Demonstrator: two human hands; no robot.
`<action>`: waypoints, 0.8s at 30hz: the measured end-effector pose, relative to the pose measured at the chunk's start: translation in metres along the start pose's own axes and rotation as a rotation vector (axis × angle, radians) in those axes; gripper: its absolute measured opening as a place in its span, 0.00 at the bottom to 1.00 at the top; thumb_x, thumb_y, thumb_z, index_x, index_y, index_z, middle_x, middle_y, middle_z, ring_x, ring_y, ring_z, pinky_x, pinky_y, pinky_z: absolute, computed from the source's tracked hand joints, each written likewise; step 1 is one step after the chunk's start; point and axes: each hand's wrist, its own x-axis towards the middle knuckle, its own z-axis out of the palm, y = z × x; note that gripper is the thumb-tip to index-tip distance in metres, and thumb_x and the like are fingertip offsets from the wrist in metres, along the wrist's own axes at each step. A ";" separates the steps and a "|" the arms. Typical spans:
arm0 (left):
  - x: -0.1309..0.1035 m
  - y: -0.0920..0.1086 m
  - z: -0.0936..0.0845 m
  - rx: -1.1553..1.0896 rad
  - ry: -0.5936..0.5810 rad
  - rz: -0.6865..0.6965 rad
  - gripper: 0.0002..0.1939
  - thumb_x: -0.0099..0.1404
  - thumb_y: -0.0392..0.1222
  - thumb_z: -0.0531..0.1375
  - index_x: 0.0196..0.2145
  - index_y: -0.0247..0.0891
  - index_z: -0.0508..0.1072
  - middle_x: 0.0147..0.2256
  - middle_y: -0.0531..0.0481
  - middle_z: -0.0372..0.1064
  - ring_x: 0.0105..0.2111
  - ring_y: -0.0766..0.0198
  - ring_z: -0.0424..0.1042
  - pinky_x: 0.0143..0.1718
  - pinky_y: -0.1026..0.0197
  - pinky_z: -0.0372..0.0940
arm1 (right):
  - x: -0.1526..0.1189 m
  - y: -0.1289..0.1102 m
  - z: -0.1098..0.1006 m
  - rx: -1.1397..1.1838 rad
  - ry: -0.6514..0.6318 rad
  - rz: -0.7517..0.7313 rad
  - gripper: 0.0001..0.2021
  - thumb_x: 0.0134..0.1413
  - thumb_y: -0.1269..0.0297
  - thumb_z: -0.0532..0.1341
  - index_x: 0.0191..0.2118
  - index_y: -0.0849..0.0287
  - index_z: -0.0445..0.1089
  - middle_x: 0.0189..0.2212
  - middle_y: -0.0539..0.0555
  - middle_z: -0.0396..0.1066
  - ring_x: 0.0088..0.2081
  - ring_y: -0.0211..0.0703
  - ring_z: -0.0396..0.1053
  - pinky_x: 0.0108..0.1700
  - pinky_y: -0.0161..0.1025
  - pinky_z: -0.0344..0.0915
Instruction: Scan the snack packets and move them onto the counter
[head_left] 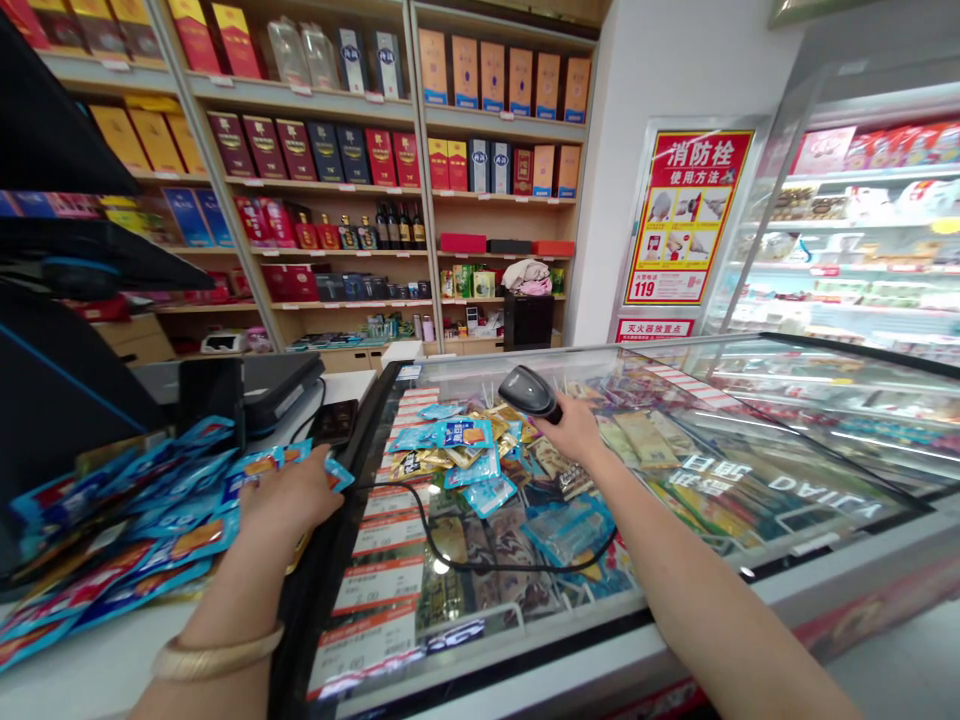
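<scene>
On the white counter (90,680) at the left, a heap of blue snack packets (180,500) is spread from the left side towards the right edge. At that right edge, the heap is overlapped by the left hand (292,490), its fingers bent downward and a blue packet showing at the fingertips; whether it is gripped cannot be told. A bangle (217,655) is worn on the left wrist. On the glass-topped freezer (585,660), a black cable (510,567) is looped from the left edge under the right forearm. Towards the far left corner, blue and gold packets (465,435) are piled on the glass. Above the pile's right side, a black barcode scanner (529,392) is held by its handle, the fingers of the right hand (571,428) wrapped around it. Beyond the far edge, a red-and-yellow poster (686,215) is mounted on the wall.
</scene>
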 end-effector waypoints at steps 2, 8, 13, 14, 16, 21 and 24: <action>-0.002 0.006 -0.004 0.085 -0.040 -0.082 0.38 0.46 0.45 0.63 0.58 0.39 0.68 0.50 0.27 0.71 0.52 0.25 0.67 0.47 0.30 0.60 | 0.000 -0.001 0.000 -0.021 -0.008 0.009 0.14 0.49 0.59 0.63 0.42 0.57 0.74 0.36 0.56 0.78 0.40 0.52 0.75 0.39 0.39 0.66; -0.008 0.033 -0.011 -0.232 0.179 0.034 0.38 0.52 0.46 0.61 0.60 0.37 0.63 0.50 0.31 0.71 0.50 0.37 0.71 0.50 0.40 0.65 | -0.001 -0.004 -0.001 -0.033 -0.019 0.008 0.15 0.49 0.60 0.64 0.44 0.56 0.74 0.38 0.56 0.78 0.42 0.53 0.75 0.41 0.40 0.67; -0.009 0.051 0.004 -0.928 0.203 0.156 0.45 0.49 0.47 0.66 0.63 0.39 0.57 0.56 0.35 0.66 0.57 0.46 0.66 0.55 0.45 0.64 | -0.001 -0.006 -0.002 0.028 0.010 -0.019 0.15 0.48 0.63 0.64 0.44 0.57 0.74 0.37 0.57 0.78 0.41 0.52 0.75 0.41 0.40 0.67; -0.010 0.054 0.006 -1.051 0.167 0.163 0.47 0.47 0.47 0.67 0.63 0.39 0.57 0.57 0.34 0.65 0.57 0.46 0.66 0.55 0.45 0.64 | -0.001 -0.006 -0.001 0.050 0.018 -0.028 0.14 0.48 0.63 0.64 0.43 0.57 0.74 0.37 0.57 0.78 0.40 0.52 0.75 0.41 0.40 0.67; -0.013 0.059 0.007 -1.243 0.100 0.160 0.48 0.44 0.47 0.70 0.62 0.39 0.58 0.58 0.35 0.65 0.57 0.46 0.66 0.56 0.44 0.64 | 0.000 -0.007 0.000 0.106 0.034 -0.051 0.13 0.47 0.64 0.64 0.41 0.58 0.75 0.36 0.56 0.78 0.39 0.51 0.75 0.41 0.40 0.67; -0.020 0.062 0.003 -1.495 -0.036 0.116 0.49 0.41 0.44 0.74 0.60 0.45 0.62 0.59 0.41 0.64 0.52 0.48 0.71 0.49 0.47 0.70 | 0.001 -0.010 0.001 0.303 0.030 -0.120 0.10 0.47 0.64 0.63 0.37 0.60 0.75 0.33 0.56 0.78 0.37 0.50 0.74 0.41 0.42 0.68; -0.020 0.062 0.003 -1.570 -0.088 0.106 0.47 0.40 0.42 0.74 0.58 0.48 0.64 0.59 0.44 0.64 0.50 0.53 0.72 0.45 0.54 0.73 | 0.001 -0.013 -0.001 0.434 -0.008 -0.177 0.11 0.47 0.64 0.64 0.37 0.61 0.76 0.34 0.56 0.78 0.38 0.50 0.74 0.42 0.43 0.68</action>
